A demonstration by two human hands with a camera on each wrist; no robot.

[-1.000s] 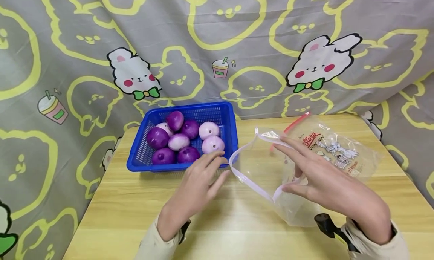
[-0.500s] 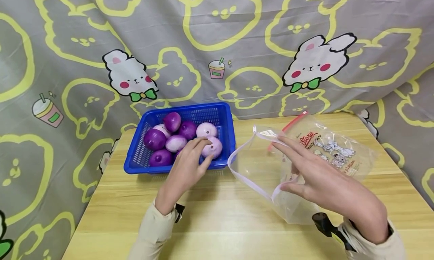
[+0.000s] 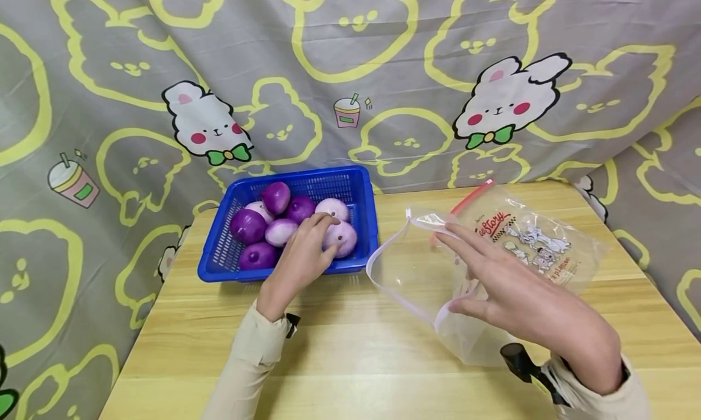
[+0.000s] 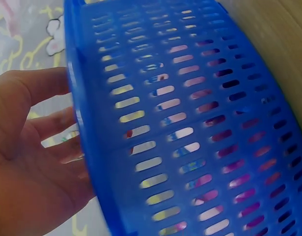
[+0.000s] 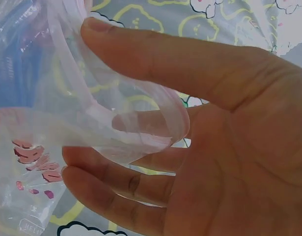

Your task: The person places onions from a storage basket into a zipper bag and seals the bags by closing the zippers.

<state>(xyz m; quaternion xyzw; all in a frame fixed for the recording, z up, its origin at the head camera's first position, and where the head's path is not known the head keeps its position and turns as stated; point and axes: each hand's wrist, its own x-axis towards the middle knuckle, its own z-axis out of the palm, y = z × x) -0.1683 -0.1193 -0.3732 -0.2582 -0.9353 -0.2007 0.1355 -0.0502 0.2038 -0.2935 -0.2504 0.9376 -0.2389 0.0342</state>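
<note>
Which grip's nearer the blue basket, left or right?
Left. The left grip is over the near rim of the blue basket and its onions; the right grip is right of it, at the mouth of the open clear bag.

Grey cartoon-print cloth hangs behind a wooden table.

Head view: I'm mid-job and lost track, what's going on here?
A person's left hand is over the blue basket of onions, its fingertips by a pale onion; whether its grip has closed, I can't tell. The right hand, fingers spread, props open a clear zip bag beside the basket. No onion shows in that bag. A second bag, red-edged, lies flat on the table behind it.
</note>
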